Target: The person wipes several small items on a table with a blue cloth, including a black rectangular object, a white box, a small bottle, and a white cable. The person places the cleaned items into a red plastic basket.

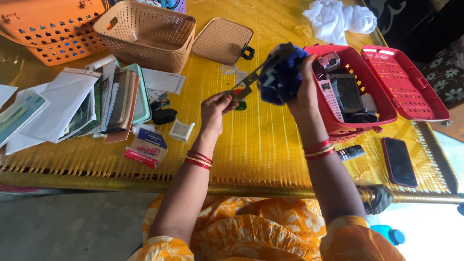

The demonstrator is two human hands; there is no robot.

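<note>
your left hand (216, 107) pinches the end of a flat metal tool (252, 77), your right hand (303, 89) clasps a blue cloth (279, 77) around its far end, above the yellow mat (270, 140). the thin pinch could slip, dropping the tool toward the red basket (382, 104).

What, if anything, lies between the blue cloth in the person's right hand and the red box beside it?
Nothing visible does. The right hand holds the blue cloth up at the red box's left edge, with no object in the gap. The left hand grips a flat metal tool on the cloth's far side, away from the box.
</note>
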